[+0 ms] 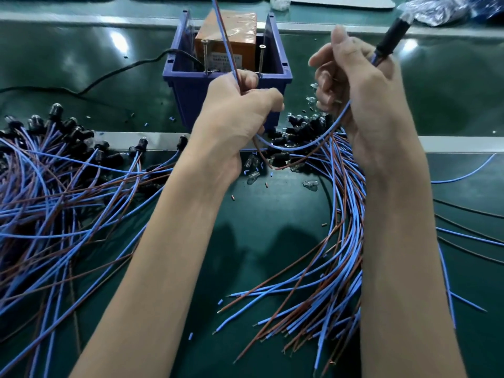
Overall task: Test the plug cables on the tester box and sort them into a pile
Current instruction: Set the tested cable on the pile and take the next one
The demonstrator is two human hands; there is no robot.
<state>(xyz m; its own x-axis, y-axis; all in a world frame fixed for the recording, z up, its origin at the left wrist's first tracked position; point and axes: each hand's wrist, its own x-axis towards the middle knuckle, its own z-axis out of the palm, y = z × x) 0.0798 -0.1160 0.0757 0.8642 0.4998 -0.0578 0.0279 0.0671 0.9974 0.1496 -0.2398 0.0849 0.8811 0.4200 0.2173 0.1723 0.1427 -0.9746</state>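
1. The tabletop carries a left pile and a right pile. Stray strands between them could let tested and untested cables mix.
2. The tester box stands just beyond the hands, and a snagged wire could drag it.
3. The left hand, grip clamped on wires of the held cable, sits beside the contact screws. A slip could bridge both.
4. The right hand grips that cable below its black plug. The slack loop may catch the pile beneath.
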